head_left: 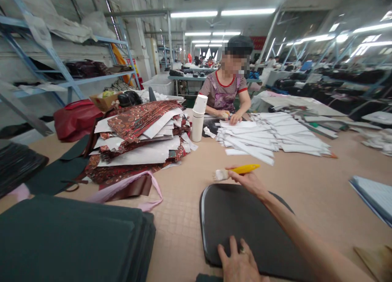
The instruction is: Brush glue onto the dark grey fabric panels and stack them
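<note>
My right hand (249, 182) grips a brush with a yellow handle (246, 169). Its whitish bristles (219, 175) point left, above the table just beyond a dark, round-cornered panel (245, 212). A pale, wet-looking strip runs along the panel's left edge, and the panel seems to be a stack of several layers. Flat on the panel's near part lies my left hand (240, 261), fingers spread, a ring on one of them. My right forearm crosses over the panel and hides part of its far right edge.
Dark green panels (70, 237) are stacked at the near left. Behind them rise patterned brown pieces (143, 123) and a pink strip (154, 188). Paper cups (197, 123) stand beside white strips (269, 135). Across the table a co-worker (226, 86) handles strips. A notebook (375, 196) lies right.
</note>
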Tool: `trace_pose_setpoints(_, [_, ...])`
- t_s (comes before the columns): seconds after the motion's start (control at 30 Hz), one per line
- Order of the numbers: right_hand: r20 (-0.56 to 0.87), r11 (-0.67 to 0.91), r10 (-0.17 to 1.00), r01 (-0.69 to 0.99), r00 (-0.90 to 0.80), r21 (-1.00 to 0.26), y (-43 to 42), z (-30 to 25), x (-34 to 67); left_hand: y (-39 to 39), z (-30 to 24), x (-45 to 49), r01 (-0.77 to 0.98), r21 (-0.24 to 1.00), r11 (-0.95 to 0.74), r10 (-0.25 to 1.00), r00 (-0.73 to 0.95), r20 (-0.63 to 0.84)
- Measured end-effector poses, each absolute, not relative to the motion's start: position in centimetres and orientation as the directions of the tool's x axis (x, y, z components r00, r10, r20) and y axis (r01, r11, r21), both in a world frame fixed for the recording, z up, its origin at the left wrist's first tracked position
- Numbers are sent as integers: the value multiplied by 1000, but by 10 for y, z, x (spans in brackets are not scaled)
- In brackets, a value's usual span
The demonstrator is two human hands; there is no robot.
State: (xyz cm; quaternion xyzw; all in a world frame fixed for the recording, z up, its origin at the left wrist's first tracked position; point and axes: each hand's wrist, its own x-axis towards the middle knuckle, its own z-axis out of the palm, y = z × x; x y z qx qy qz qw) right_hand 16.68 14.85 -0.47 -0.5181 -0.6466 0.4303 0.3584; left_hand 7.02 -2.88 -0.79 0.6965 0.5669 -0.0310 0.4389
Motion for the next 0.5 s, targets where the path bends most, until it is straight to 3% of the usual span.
trace_pose_setpoints(0.2, [-49,150,864,350,-500,-925,170,-3,168,-31,-49,78,843,538,-5,835,300,-462])
trace_pose_setpoints(0.5, [-81,96,920,422,-384,-902,176,-12,263,-34,-48,73,854,518,-41,884,273,-379])
